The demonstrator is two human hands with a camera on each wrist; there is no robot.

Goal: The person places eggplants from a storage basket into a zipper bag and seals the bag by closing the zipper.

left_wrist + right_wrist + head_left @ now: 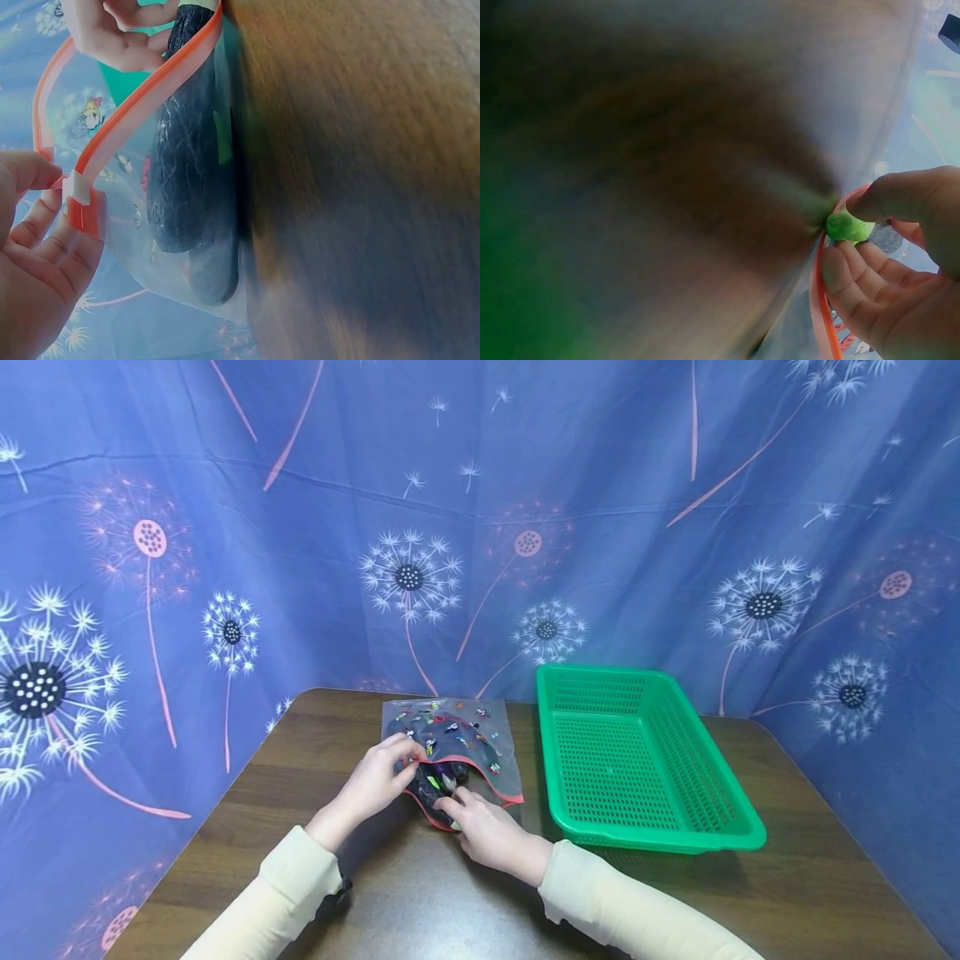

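A clear zip bag [480, 735] with printed cartoon figures and a red-orange zip edge lies on the table, its mouth gaping toward me. My left hand [380, 774] pinches the zip edge at the white slider [76, 187]. Inside the bag is a dark, wrinkled eggplant [184, 165] with a second dark, long thing [217, 281] alongside it. At the bag's mouth, my right hand [491, 832] holds the eggplant's green stem end [846, 226], thumb on one side and fingers on the other.
Right of the bag stands a green plastic basket [652, 841] with perforated walls. Both rest on a brown wooden table [427, 910]. Behind it hangs a blue curtain [315, 577] with a dandelion print.
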